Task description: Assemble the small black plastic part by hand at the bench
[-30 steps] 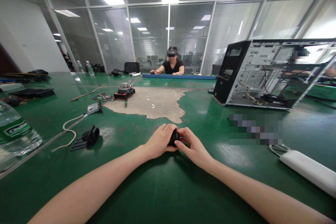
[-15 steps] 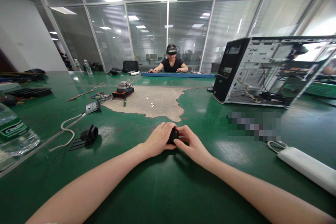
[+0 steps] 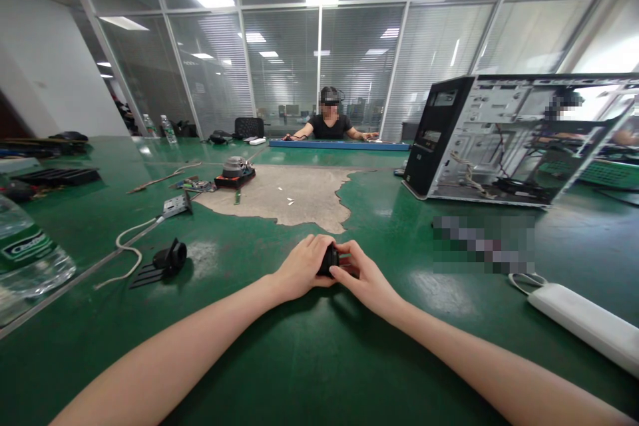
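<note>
A small black rounded part (image 3: 328, 259) is between my two hands, just above or on the green tabletop; its exact kind cannot be made out. My left hand (image 3: 305, 267) wraps round it from the left, fingers over its top and far side. From the right, my right hand (image 3: 363, 273) grips its edge with the thumb and fingertips, leaving a gap under the palm. Much of the part is hidden by my fingers. To the left lies a black plastic piece (image 3: 170, 256) with a ring and slats.
An open computer case (image 3: 439, 140) stands at the right, with a white power strip (image 3: 582, 319) nearer me. A water bottle (image 3: 30, 246), a metal bracket (image 3: 176, 205) and a heatsink fan (image 3: 237, 170) are on the left. A person (image 3: 329, 123) sits opposite behind a blue bar (image 3: 339, 144).
My hands keep nearly the same hold on the black part, with only slight finger movement. The person opposite has moved an arm outward, and the view has tilted slightly.
</note>
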Available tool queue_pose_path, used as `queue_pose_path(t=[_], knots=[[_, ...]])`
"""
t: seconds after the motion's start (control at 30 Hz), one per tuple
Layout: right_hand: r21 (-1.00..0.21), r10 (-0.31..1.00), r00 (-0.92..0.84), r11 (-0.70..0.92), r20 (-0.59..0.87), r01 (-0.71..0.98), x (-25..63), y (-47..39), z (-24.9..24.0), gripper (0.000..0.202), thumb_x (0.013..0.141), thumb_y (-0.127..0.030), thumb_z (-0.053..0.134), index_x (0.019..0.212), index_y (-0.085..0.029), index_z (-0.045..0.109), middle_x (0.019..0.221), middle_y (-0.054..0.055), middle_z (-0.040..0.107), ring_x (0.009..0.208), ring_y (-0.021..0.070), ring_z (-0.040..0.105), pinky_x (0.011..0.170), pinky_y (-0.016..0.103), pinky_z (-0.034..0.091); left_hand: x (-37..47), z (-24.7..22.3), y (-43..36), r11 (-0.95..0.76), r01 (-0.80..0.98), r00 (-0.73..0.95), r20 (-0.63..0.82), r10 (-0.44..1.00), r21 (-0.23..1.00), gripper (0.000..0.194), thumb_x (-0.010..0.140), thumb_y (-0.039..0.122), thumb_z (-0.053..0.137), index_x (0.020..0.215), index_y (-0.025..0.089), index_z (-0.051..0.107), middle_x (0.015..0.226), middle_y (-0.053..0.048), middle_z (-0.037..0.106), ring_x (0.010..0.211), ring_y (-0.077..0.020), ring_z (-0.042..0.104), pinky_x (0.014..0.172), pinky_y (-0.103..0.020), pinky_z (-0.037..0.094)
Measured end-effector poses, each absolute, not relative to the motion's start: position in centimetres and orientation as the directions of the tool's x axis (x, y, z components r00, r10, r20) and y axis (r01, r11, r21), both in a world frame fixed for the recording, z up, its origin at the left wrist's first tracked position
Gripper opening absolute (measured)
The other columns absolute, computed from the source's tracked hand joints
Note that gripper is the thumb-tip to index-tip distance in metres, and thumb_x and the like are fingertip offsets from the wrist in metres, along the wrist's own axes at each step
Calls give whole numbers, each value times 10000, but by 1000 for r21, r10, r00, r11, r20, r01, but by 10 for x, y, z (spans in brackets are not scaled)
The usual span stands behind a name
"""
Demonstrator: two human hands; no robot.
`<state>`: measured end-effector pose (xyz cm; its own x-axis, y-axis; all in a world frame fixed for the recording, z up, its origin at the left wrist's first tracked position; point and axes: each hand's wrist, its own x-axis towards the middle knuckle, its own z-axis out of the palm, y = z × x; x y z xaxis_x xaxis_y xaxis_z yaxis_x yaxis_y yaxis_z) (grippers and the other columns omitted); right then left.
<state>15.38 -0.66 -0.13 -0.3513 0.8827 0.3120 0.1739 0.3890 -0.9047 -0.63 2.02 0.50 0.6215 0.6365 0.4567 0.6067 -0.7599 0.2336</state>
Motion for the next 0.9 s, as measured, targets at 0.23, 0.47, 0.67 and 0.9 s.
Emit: queue_pose_path(t=[0.23,0.47,0.67,0.9], knots=[[-841,857,-293,493,424,224,153,-6,-2,152,777,-222,498,927,-216,478,945,28,503,876,149,534,761,313,492,-4,6,19,-764,604,618,471,630,228,492,653,280,632,1057,191,365,1022,-54,501,874,-217,465,777,-363,387],[-920,906,-323,345,275,186,153,-5,-1,225,777,-245,501,990,-203,444,915,32,545,822,146,564,732,316,497,-6,4,20,-758,613,615,468,635,223,526,638,281,644,1067,185,356,1013,-57,500,871,-216,461,771,-360,390],[-829,844,-305,513,441,222,154,-9,0,160,787,-240,485,946,-227,491,997,38,487,904,153,521,782,316,492,-6,4,21,-766,600,620,470,628,233,555,628,269,651,1083,198,341,1041,-55,496,889,-221,468,784,-373,387],[-886,888,-282,424,364,190,154,-3,-5,198,779,-247,500,970,-213,456,973,40,508,895,158,539,759,319,497,-5,3,20,-760,610,609,481,631,225,513,654,312,635,1068,186,359,1009,-58,504,867,-219,471,765,-364,397]])
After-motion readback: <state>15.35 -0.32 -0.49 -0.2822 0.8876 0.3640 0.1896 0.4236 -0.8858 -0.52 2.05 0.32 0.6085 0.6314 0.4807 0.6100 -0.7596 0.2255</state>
